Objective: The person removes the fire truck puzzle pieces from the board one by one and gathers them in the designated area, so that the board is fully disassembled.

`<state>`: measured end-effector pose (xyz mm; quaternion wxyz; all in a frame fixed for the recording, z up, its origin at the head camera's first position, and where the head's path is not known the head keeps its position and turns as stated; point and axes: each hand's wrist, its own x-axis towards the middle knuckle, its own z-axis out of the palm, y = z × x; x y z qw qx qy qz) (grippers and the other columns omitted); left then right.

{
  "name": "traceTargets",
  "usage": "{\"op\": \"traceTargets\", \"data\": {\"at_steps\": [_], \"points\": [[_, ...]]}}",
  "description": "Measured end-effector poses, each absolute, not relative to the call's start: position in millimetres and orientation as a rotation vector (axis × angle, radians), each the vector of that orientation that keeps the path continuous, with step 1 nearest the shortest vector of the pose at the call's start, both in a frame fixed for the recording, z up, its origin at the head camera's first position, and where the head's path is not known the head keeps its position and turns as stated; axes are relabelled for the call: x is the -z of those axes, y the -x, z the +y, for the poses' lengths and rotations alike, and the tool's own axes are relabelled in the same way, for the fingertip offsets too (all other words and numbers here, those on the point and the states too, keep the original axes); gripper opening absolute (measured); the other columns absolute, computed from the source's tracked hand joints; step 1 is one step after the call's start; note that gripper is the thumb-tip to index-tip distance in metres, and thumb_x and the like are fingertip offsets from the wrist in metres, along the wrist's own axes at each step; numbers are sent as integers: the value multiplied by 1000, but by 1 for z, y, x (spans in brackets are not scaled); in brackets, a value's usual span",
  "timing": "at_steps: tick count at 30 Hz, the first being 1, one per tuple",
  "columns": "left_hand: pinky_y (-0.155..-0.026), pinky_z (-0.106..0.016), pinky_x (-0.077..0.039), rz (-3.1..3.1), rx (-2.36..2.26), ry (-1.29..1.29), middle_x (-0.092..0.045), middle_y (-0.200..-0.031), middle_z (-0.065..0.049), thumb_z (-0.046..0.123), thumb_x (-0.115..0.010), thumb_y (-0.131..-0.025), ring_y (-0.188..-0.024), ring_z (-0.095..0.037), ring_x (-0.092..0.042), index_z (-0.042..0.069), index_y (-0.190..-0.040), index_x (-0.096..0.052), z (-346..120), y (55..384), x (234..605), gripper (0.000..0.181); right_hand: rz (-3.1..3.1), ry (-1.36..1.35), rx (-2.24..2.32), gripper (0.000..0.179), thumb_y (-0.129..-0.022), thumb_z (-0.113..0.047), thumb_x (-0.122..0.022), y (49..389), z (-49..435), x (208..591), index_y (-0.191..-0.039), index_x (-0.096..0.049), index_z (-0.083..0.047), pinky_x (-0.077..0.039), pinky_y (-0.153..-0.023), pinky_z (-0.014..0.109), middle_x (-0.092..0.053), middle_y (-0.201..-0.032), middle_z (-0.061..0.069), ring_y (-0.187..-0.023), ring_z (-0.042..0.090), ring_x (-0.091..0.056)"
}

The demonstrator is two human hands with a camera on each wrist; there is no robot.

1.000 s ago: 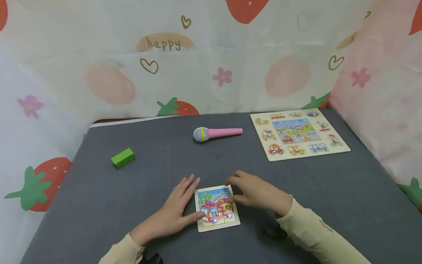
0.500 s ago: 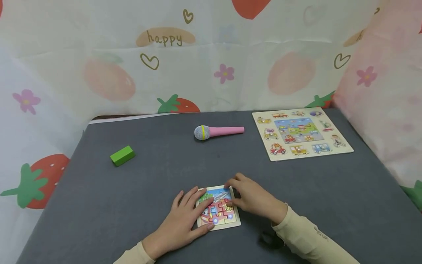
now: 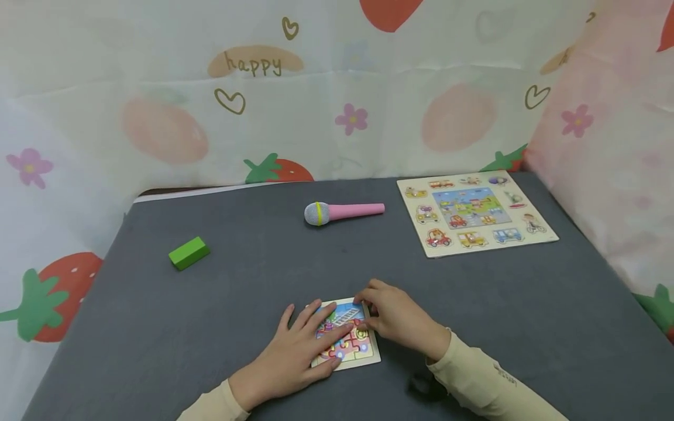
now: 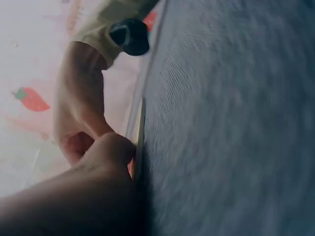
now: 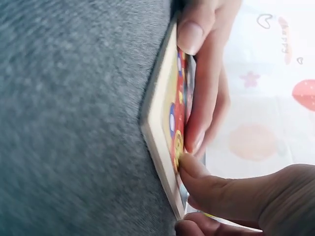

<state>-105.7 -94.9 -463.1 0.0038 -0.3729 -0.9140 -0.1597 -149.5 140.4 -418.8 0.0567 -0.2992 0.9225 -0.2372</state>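
Note:
A small square jigsaw puzzle [image 3: 360, 351] in a pale wooden frame, with a red fire-truck picture, lies flat on the dark grey table in the head view. My left hand [image 3: 286, 359] rests over its left side, fingers spread and fairly straight, covering part of the picture. At the upper right corner, my right hand [image 3: 402, 318] holds the puzzle with bent fingers. The right wrist view shows its thumb [image 5: 194, 169] on the picture by the yellow wheel and other fingertips at the frame's corner. In the left wrist view, the puzzle [image 4: 139, 132] appears only as a thin edge.
A pink toy microphone [image 3: 344, 213] lies beyond the puzzle. Toward the back right is a larger wooden peg puzzle board [image 3: 468, 213] with vehicle pictures. A green block [image 3: 189, 253] sits on the left. A strawberry-patterned cloth [image 3: 284, 128] encloses the back and sides.
My left hand has moved right, from the puzzle's left edge onto its picture. The right hand stays at the upper right corner. The head view has shifted slightly.

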Motion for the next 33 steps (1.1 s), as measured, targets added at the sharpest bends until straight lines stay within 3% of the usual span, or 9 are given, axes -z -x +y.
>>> {"op": "traceTargets", "data": {"at_steps": [11, 25, 33], "points": [[-106, -65, -18, -2786, 469, 1194, -31, -155, 0, 51, -45, -97, -145, -28, -22, 38, -146, -38, -97, 107, 468, 51, 2797, 837, 876, 15, -81, -13, -77, 152, 134, 424, -90, -66, -10, -44, -64, 23, -52, -85, -1, -71, 10, -49], [-110, -63, -2, -3041, 716, 1237, -12, -161, -6, 50, -44, -98, -148, -28, -4, 40, -147, -33, -95, 108, 448, 52, 2869, 897, 673, 26, -80, -21, -78, 150, 140, 418, -100, -69, -8, -46, -63, 22, -57, -98, 3, -71, 10, -53], [-112, -61, -1, -3065, 743, 1236, -10, -161, -5, 50, -44, -98, -148, -27, -1, 38, -148, -32, -97, 107, 448, 53, 2877, 910, 692, 27, -78, -20, -79, 146, 140, 418, -101, -71, -7, -44, -59, 20, -58, -92, 1, -67, 5, -51]]}}
